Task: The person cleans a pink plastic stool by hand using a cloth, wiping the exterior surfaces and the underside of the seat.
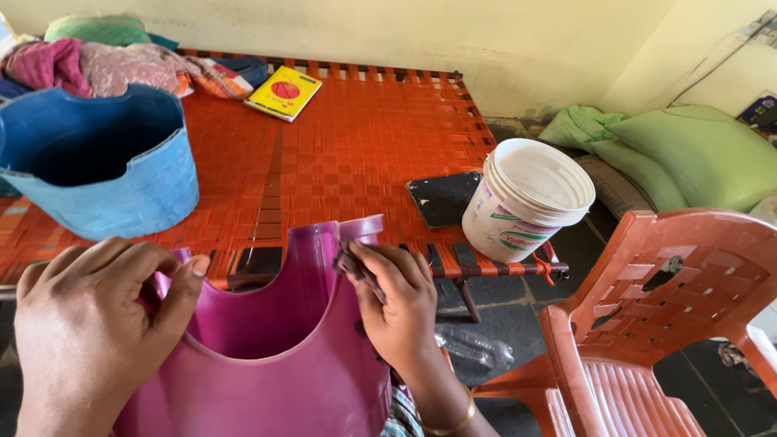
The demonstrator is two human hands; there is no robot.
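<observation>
Person's left hand (85, 324) has its fingers (174, 283) clenched over the left rim of a purple plastic tub (275, 364), thumb on the outside wall. Right hand (396, 307) pinches a small dark cloth (352, 271) against the tub's right rim, fingers grasping both cloth and rim. The tub sits low between the two hands, close to the person's body; its inside looks bare, though the bottom is out of sight.

Beyond the fingers: a woven orange cot (348, 137). On it, up and left of the left hand, a blue plastic tub (105, 186), interior dark, contents not readable. Up and right of the right hand's fingers, at the cot's edge, a white bucket (526, 202), nothing visible inside. Just left of the bucket, a flat black slab (441, 198), lying on the webbing. Farther back, a yellow booklet (283, 91) and a heap of clothes (121, 65).

Right of the right hand: orange plastic chair (664, 324). A clear plastic bottle (473, 348) lies on the floor under that wrist. Green cushions (688, 154) against the far wall.
</observation>
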